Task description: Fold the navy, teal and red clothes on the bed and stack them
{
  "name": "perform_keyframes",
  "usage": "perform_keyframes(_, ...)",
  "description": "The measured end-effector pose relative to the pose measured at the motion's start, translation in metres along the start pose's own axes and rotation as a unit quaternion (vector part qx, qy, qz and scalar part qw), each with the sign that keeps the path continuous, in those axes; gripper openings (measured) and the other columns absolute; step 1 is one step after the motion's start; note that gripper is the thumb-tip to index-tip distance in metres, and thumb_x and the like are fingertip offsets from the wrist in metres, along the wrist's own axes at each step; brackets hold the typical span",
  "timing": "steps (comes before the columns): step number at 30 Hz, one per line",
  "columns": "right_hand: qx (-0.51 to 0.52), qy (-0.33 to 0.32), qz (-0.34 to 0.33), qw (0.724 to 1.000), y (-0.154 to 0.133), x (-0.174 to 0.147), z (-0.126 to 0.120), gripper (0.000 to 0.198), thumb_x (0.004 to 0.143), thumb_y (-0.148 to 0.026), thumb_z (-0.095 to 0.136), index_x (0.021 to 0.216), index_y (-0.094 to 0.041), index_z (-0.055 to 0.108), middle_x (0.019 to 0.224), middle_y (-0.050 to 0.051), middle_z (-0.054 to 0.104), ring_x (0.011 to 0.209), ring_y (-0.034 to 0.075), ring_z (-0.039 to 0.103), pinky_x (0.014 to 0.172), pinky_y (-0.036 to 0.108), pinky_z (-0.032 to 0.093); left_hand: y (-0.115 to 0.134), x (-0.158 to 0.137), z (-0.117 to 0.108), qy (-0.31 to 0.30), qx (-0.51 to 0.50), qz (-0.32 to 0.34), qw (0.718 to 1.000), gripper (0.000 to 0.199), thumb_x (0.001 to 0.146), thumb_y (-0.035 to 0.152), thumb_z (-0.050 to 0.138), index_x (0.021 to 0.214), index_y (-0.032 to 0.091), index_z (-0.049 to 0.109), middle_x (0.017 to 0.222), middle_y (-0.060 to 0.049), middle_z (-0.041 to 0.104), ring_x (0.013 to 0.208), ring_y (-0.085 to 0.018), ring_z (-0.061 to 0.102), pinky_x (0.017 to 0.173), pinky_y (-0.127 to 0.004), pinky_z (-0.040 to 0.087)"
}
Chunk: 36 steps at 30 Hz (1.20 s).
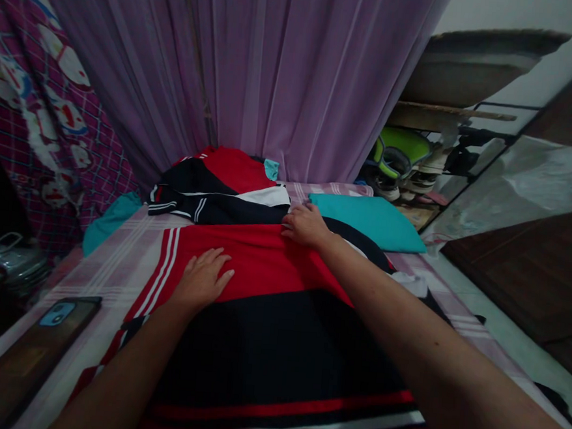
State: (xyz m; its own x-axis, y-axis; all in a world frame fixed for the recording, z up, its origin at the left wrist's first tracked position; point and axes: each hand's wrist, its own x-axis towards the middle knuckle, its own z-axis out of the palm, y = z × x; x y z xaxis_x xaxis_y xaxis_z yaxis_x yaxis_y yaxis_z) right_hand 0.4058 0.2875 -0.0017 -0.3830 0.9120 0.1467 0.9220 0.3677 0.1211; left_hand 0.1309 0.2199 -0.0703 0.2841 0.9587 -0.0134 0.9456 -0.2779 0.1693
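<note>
A red and navy garment (pixel 277 344) with white stripes along its left side lies spread flat over the bed. My left hand (pixel 204 277) rests palm down on its red band, fingers stretched out and slightly apart. At the garment's far edge is my right hand (pixel 307 224), laid on the cloth with its fingers pointing left and a little bent; nothing shows in them. Just beyond, a second garment in navy, red and white (pixel 229 187) lies bunched, its striped cuffs toward the left. Part of the spread garment's right side is hidden under my right forearm.
A folded turquoise cloth (pixel 368 221) lies at the right back of the plaid sheet (pixel 131 246). A phone (pixel 55 329) is at the left front. Purple curtains (pixel 276 76) hang behind, and a shoe rack (pixel 417 158) stands at the right.
</note>
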Motion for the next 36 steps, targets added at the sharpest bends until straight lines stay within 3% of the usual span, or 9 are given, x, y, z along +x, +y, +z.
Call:
perform_keyframes(5,-0.005,-0.017,0.102,0.995,0.000,0.025,0.005,0.031,0.094,-0.032,0.047,0.111,-0.019,0.071,0.112,0.013,0.072,0.109,0.027,0.061,0.098,0.044,0.030,0.003,0.000,0.001,-0.008,-0.014,-0.019,1.000,0.048,0.094,0.042,0.041,0.135,0.021,0.055,0.155,-0.009,0.042,0.144,-0.029,0.034,0.116,-0.057,0.027)
perform_keyframes(12,0.019,-0.062,0.107,0.992,0.014,0.021,0.014,0.035,0.094,-0.042,0.047,0.117,-0.024,0.067,0.115,0.009,0.072,0.109,0.027,0.062,0.095,0.041,0.035,-0.017,0.005,-0.002,0.068,-0.046,-0.005,0.997,0.045,0.095,0.039,0.036,0.122,0.016,0.063,0.132,-0.012,0.064,0.125,-0.026,0.056,0.111,-0.044,0.040)
perform_keyframes(16,0.013,-0.090,0.068,0.994,0.024,0.008,0.003,0.031,0.093,-0.033,0.049,0.114,-0.024,0.069,0.117,0.008,0.071,0.112,0.027,0.061,0.096,0.041,0.035,-0.022,0.006,-0.006,0.085,-0.011,-0.049,0.995,0.048,0.095,0.036,0.034,0.126,0.012,0.061,0.129,-0.014,0.065,0.122,-0.027,0.058,0.108,-0.042,0.042)
perform_keyframes(23,-0.003,-0.010,-0.018,1.000,0.018,-0.037,-0.022,0.025,0.093,-0.024,0.049,0.111,-0.021,0.067,0.112,0.010,0.070,0.109,0.025,0.061,0.104,0.046,0.028,-0.012,-0.010,-0.019,0.060,0.030,-0.037,0.997,0.046,0.095,0.033,0.035,0.126,0.013,0.062,0.133,-0.014,0.063,0.123,-0.027,0.057,0.107,-0.039,0.042)
perform_keyframes(26,-0.008,0.011,-0.053,0.999,0.015,-0.061,-0.022,0.023,0.092,-0.020,0.050,0.107,-0.020,0.068,0.107,0.009,0.071,0.105,0.025,0.062,0.105,0.048,0.025,-0.021,-0.022,-0.033,0.137,0.046,-0.024,0.989,0.044,0.094,0.032,0.038,0.129,0.015,0.059,0.133,-0.013,0.062,0.122,-0.027,0.057,0.106,-0.040,0.043)
perform_keyframes(29,-0.010,0.030,-0.085,0.996,0.013,-0.079,-0.020,0.024,0.091,-0.017,0.049,0.105,-0.019,0.069,0.102,0.009,0.072,0.100,0.023,0.062,0.105,0.047,0.024,-0.034,-0.022,-0.052,0.214,0.107,0.014,0.971,0.050,0.088,0.030,0.050,0.136,0.017,0.052,0.146,-0.016,0.049,0.136,-0.031,0.043,0.111,-0.047,0.035)
perform_keyframes(31,-0.012,0.035,-0.095,0.995,0.010,-0.088,-0.019,0.025,0.092,-0.016,0.048,0.105,-0.019,0.069,0.099,0.009,0.072,0.097,0.022,0.063,0.104,0.046,0.024,-0.040,-0.017,-0.065,0.183,0.141,0.047,0.972,0.047,0.084,0.029,0.056,0.130,0.020,0.057,0.146,-0.015,0.049,0.138,-0.034,0.040,0.113,-0.054,0.028)
perform_keyframes(33,-0.016,0.038,-0.095,0.995,0.007,-0.096,-0.018,0.026,0.093,-0.016,0.046,0.105,-0.019,0.070,0.097,0.008,0.072,0.094,0.022,0.063,0.104,0.046,0.024,-0.041,-0.012,-0.078,0.113,0.164,0.072,0.977,0.032,0.083,0.028,0.057,0.114,0.022,0.065,0.132,-0.014,0.062,0.128,-0.034,0.051,0.113,-0.060,0.024)
perform_keyframes(36,-0.017,0.035,-0.087,0.995,0.002,-0.110,-0.014,0.028,0.094,-0.015,0.045,0.106,-0.020,0.070,0.097,0.008,0.072,0.094,0.022,0.063,0.106,0.048,0.022,-0.038,-0.020,-0.090,0.027,0.180,0.090,0.979,0.020,0.086,0.028,0.052,0.100,0.022,0.066,0.103,-0.010,0.073,0.103,-0.030,0.066,0.106,-0.053,0.036)
